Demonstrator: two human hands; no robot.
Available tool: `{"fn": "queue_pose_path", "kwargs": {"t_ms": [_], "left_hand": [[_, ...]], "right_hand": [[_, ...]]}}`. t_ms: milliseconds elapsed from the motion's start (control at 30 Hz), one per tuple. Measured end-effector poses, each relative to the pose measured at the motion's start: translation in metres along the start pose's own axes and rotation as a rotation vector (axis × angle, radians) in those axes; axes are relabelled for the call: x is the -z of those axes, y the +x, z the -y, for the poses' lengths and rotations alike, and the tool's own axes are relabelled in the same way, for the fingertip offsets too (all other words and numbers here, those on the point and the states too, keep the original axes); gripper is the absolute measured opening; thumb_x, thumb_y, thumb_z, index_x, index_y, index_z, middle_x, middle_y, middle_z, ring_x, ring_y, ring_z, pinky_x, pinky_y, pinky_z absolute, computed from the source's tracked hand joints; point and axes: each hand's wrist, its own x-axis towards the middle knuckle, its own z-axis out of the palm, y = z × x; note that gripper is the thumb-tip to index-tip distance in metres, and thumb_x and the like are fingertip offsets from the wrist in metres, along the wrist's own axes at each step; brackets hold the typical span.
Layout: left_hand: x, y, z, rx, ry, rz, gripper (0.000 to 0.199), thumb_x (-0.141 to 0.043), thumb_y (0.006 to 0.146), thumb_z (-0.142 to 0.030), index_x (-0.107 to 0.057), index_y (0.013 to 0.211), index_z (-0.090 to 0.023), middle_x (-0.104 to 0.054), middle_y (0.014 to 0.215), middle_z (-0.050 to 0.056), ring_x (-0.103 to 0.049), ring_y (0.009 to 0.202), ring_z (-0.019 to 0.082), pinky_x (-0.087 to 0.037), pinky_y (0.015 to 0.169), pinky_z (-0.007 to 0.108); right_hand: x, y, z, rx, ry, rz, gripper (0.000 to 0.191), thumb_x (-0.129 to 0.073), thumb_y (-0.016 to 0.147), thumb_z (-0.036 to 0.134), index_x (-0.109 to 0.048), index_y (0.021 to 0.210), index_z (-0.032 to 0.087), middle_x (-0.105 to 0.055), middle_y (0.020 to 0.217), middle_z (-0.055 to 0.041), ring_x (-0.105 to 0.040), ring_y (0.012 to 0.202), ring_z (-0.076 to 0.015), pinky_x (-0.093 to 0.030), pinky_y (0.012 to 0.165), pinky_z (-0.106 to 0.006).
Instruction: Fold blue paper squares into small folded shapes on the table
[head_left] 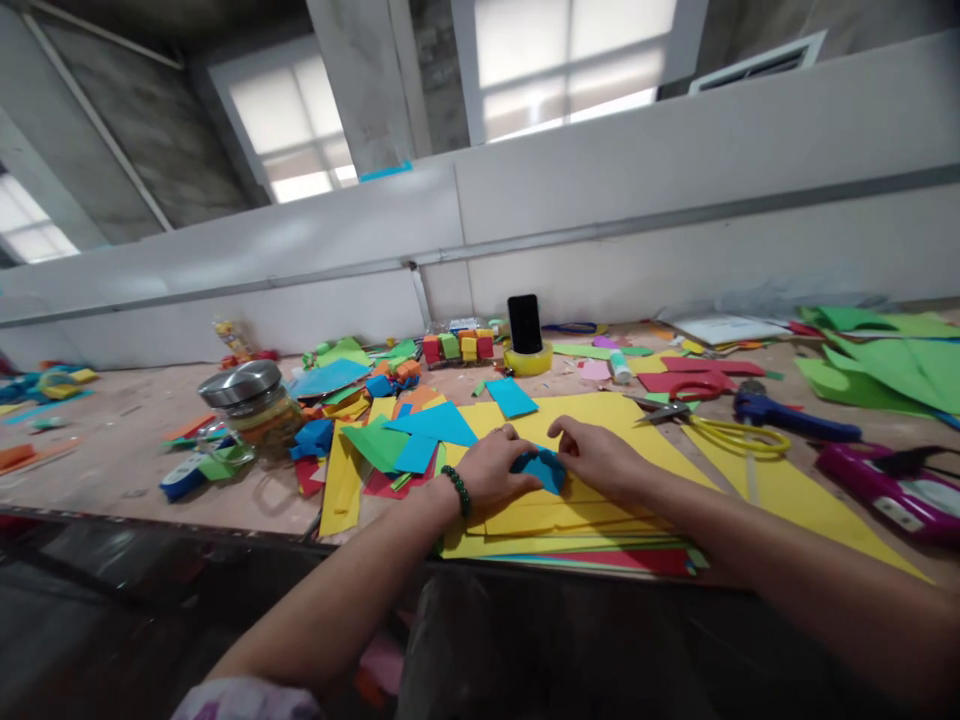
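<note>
A small piece of blue paper (547, 472) lies between my hands on a stack of yellow paper sheets (600, 415). My left hand (487, 468), with a dark green bead bracelet (457, 490) at the wrist, grips the left side of the blue piece between thumb and fingers. From the right, my right hand (598, 455) pinches its upper right edge with curled fingers. Just beyond lies another blue paper rectangle (512, 398). Larger blue paper (435, 422) and green paper (375, 443) overlap left of my left hand.
A lidded glass jar (259, 415) stands to the left. Behind are a phone (524, 323) by a yellow tape roll (529, 360) and several folded paper cubes (457, 347). To the right lie scissors (664, 412), a blue-handled tool (795, 415) and a purple device (892, 490).
</note>
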Motion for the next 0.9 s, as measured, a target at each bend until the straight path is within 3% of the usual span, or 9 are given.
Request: {"fn": "queue_pose_path", "kwargs": {"t_ms": [100,200,333,400,467,567,667,767,900], "left_hand": [[-0.001,0.001,0.0,0.0,-0.087,0.015,0.044,-0.071,0.078,-0.046,-0.067,0.113,-0.022,-0.06,0.104,0.008,-0.058,0.096,0.022,-0.048,0.085,0.032],[-0.002,0.003,-0.001,-0.02,-0.12,0.015,0.048,-0.078,0.071,-0.044,-0.067,0.111,-0.02,-0.061,0.093,0.006,-0.058,0.088,0.022,-0.049,0.077,0.032],[0.004,0.003,-0.001,-0.082,-0.127,-0.089,0.019,-0.078,0.071,-0.028,-0.074,0.087,-0.02,-0.061,0.086,0.005,-0.058,0.082,0.019,-0.048,0.075,0.03],[0.015,0.004,-0.001,-0.098,-0.129,-0.197,0.006,-0.072,0.078,-0.024,-0.075,0.08,-0.019,-0.061,0.089,0.006,-0.057,0.087,0.019,-0.048,0.08,0.03],[0.032,0.006,-0.001,-0.164,-0.159,-0.404,0.011,-0.066,0.084,-0.024,-0.075,0.082,-0.018,-0.06,0.089,0.008,-0.057,0.087,0.018,-0.047,0.079,0.03],[0.056,0.014,-0.002,-0.339,-0.198,-0.677,0.018,-0.059,0.089,-0.025,-0.075,0.084,-0.018,-0.058,0.077,0.006,-0.055,0.073,0.015,-0.046,0.066,0.027],[0.065,0.021,-0.004,-0.437,-0.157,-0.74,0.023,-0.054,0.092,-0.023,-0.074,0.082,-0.018,-0.057,0.07,0.005,-0.053,0.067,0.014,-0.042,0.061,0.026],[0.054,0.026,-0.002,-0.453,-0.154,-0.722,0.025,-0.052,0.092,-0.021,-0.072,0.077,-0.017,-0.059,0.07,0.006,-0.055,0.071,0.016,-0.044,0.064,0.028],[0.034,0.028,0.003,-0.442,-0.179,-0.695,0.024,-0.052,0.092,-0.02,-0.072,0.079,-0.015,-0.059,0.073,0.008,-0.056,0.071,0.017,-0.045,0.064,0.029]], "right_hand": [[-0.002,0.004,-0.01,0.004,0.087,-0.01,0.033,-0.058,0.081,0.026,-0.057,0.112,0.014,-0.069,0.1,-0.0112,-0.064,0.087,-0.0214,-0.047,0.071,-0.03],[-0.007,0.008,-0.016,0.023,0.21,0.057,0.034,-0.06,0.078,0.024,-0.059,0.11,0.013,-0.069,0.079,-0.0046,-0.063,0.07,-0.0177,-0.047,0.062,-0.027],[0.002,0.011,-0.017,0.032,0.344,0.068,0.036,-0.059,0.075,0.022,-0.062,0.109,0.011,-0.064,0.063,0.0002,-0.059,0.057,-0.0151,-0.044,0.053,-0.025],[0.021,0.011,-0.016,0.046,0.432,0.066,0.047,-0.055,0.079,0.027,-0.058,0.123,0.012,-0.064,0.064,-0.0002,-0.058,0.054,-0.0144,-0.045,0.05,-0.025],[0.047,0.011,-0.012,0.072,0.667,0.173,0.059,-0.048,0.083,0.03,-0.045,0.141,0.017,-0.068,0.068,-0.0019,-0.06,0.052,-0.0151,-0.049,0.051,-0.027],[0.08,0.012,-0.008,0.253,0.703,0.303,0.077,-0.049,0.074,0.017,-0.034,0.149,0.027,-0.073,0.101,-0.0057,-0.068,0.063,-0.0156,-0.056,0.062,-0.031],[0.09,0.012,-0.009,0.412,0.42,0.101,0.086,-0.05,0.071,0.009,-0.028,0.151,0.032,-0.066,0.123,-0.006,-0.07,0.068,-0.013,-0.057,0.064,-0.028],[0.084,0.011,-0.015,0.515,0.079,-0.172,0.082,-0.049,0.074,0.005,-0.032,0.15,0.033,-0.068,0.122,-0.006,-0.067,0.062,-0.0109,-0.055,0.059,-0.025],[0.074,0.007,-0.019,0.694,-0.161,-0.272,0.078,-0.049,0.078,0.002,-0.035,0.148,0.034,-0.069,0.12,-0.0045,-0.069,0.082,-0.0159,-0.055,0.073,-0.03]]}}
